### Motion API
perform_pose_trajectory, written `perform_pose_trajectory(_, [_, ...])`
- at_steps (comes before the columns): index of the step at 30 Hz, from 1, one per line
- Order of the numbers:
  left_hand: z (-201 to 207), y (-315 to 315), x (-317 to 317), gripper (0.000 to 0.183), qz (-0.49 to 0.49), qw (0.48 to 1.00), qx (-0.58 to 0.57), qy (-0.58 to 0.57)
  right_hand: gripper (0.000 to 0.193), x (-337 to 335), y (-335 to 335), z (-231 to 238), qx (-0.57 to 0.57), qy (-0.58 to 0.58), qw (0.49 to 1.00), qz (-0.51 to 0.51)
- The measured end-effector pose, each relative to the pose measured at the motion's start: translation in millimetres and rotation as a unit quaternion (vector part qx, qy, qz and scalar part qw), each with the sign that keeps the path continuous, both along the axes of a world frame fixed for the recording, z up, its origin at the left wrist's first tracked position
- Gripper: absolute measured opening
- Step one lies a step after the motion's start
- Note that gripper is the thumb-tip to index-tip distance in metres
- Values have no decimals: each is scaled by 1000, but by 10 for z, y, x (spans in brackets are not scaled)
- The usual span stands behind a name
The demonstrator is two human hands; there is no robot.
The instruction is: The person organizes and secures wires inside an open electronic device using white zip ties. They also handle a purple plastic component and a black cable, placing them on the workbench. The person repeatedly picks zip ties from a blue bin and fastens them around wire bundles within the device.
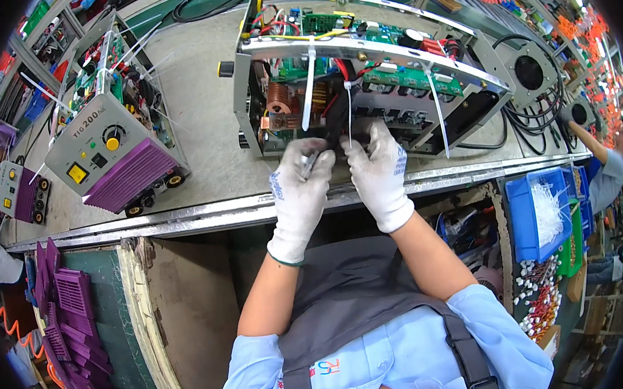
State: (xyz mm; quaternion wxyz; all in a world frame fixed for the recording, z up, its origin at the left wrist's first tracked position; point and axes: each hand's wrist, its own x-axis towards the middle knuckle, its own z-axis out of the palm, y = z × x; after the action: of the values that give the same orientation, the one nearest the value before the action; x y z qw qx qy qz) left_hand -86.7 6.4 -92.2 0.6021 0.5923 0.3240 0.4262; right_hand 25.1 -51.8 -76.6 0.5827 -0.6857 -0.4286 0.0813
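In front of me an open welding machine point(405, 77) lies with its inner side showing: green circuit boards, copper coils point(278, 98) and red and black wires. White cable ties point(309, 85) hang from its metal frame. My gloved right hand point(379, 171) is closed at the lower end of a thin cable tie point(350, 115), by the dark wire bundle point(336, 112). Close beside it my gloved left hand point(302, 184) is closed, thumb against fingers, around something greyish. That thing is mostly hidden by the glove.
A second open machine with a purple lower cover point(134, 172) stands at left; another point(18, 190) is beyond it. Black cables point(532, 115) coil at right. Below the bench edge are purple panels point(72, 308) at left and a blue bin of white ties point(540, 217) at right. A co-worker's arm point(591, 145) reaches in at far right.
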Motion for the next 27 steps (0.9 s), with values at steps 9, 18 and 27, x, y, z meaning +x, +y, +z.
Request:
perform_pose_trajectory(9, [103, 132, -90, 18, -127, 984, 91, 81, 14, 111, -55, 187, -62, -69, 995, 20])
perform_pose_trajectory(18, [-46, 80, 19, 15, 6, 961, 249, 124, 13, 238, -43, 205, -52, 192, 975, 96])
perform_pose_trajectory(27, [-64, 74, 82, 11, 35, 956, 261, 132, 15, 296, -62, 236, -103, 145, 977, 113])
